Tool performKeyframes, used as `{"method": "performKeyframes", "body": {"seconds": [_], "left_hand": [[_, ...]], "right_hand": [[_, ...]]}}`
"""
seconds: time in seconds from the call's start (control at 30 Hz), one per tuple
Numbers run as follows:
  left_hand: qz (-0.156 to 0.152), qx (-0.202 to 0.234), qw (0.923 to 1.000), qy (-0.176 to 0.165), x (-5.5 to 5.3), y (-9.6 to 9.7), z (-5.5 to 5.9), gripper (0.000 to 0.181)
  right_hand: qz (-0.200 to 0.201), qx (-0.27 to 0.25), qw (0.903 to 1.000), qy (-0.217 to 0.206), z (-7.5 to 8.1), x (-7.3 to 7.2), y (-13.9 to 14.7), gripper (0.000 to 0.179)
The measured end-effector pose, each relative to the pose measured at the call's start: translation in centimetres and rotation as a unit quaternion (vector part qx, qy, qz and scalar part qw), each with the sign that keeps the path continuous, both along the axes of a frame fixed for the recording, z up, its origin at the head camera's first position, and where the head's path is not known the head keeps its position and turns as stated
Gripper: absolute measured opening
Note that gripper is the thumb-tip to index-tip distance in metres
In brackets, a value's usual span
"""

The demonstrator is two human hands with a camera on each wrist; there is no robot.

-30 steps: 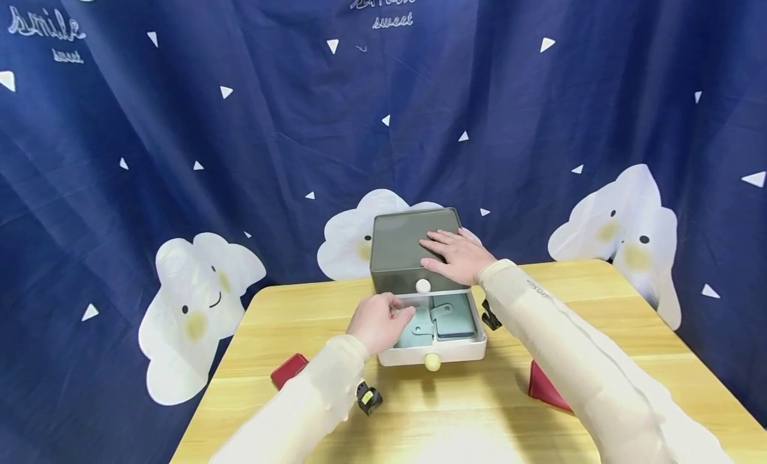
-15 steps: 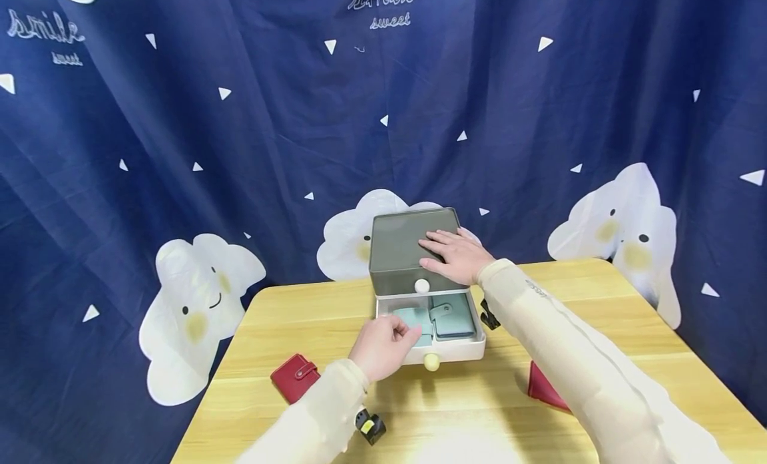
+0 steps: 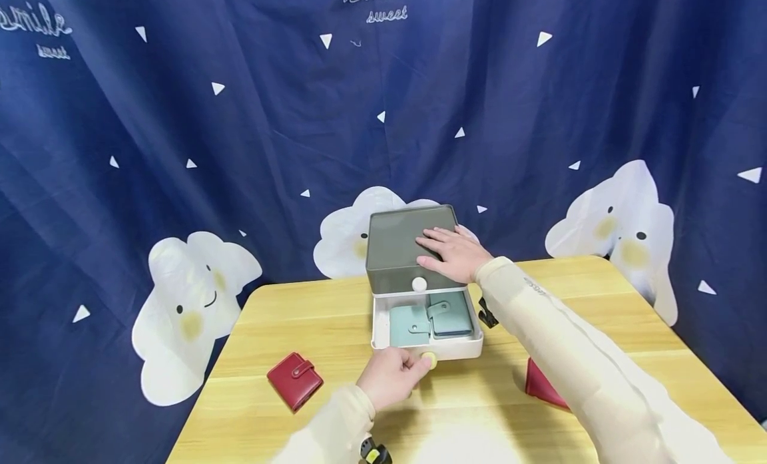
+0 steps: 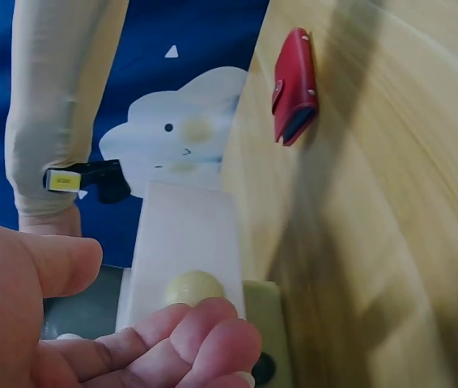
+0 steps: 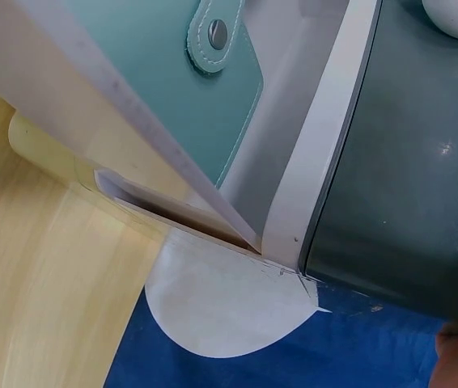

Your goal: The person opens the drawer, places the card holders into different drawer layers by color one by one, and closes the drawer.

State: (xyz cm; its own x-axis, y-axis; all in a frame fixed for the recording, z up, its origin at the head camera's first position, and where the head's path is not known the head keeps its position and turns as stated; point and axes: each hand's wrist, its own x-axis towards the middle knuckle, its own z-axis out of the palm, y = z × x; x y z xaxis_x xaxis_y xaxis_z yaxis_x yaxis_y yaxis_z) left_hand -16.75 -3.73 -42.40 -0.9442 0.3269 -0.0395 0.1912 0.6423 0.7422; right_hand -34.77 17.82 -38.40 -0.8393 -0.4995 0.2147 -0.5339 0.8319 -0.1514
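Yellow knob: lower part hidden behind fingers of the left hand, left wrist view; touching or not, can't tell. Left hand runs off that view's edges. Right hand: only a sliver in right wrist view, lower right. Teal wallet cut by top edge there. Red wallet partly behind right sleeve, head view. Sleeve lettering too small to read.

The pale wood-grained worktop carries a drawer box toward its far edge, a red wallet lying flat on the left, and a second red wallet on the right, seemingly flat, half-hidden by a sleeve.
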Motion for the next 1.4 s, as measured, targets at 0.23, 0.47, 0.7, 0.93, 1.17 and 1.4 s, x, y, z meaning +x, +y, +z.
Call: {"method": "performKeyframes", "body": {"seconds": [0.23, 0.47, 0.7, 0.93, 1.17, 1.4], "left_hand": [[0.001, 0.006, 0.9999, -0.014, 0.5, -0.2, -1.3, 0.045], [0.007, 0.010, 0.9999, 0.000, 0.5, -0.4, -2.5, 0.041], [0.029, 0.041, 0.9982, -0.034, 0.4, -0.4, -3.9, 0.038], [0.051, 0.086, 0.9935, -0.054, 0.3, -0.2, -4.6, 0.041], [0.073, 0.163, 0.9779, -0.109, 0.3, 0.3, -5.6, 0.043], [0.065, 0.251, 0.9512, -0.167, 0.1, 1.1, -6.4, 0.051]], "right_hand": [[0.005, 0.009, 0.9999, -0.005, -0.1, 0.1, -0.2, 0.076], [0.000, 0.005, 0.9999, -0.013, 0.5, 0.3, -0.2, 0.073], [-0.004, 0.010, 0.9999, -0.011, 0.1, 0.0, -0.4, 0.077], [0.000, 0.004, 0.9999, -0.012, 0.4, 0.3, -0.3, 0.076], [-0.004, 0.007, 0.9999, -0.011, 0.0, 0.2, -0.1, 0.077], [-0.003, 0.010, 0.9999, -0.009, 0.1, 0.1, -0.2, 0.074]]}}
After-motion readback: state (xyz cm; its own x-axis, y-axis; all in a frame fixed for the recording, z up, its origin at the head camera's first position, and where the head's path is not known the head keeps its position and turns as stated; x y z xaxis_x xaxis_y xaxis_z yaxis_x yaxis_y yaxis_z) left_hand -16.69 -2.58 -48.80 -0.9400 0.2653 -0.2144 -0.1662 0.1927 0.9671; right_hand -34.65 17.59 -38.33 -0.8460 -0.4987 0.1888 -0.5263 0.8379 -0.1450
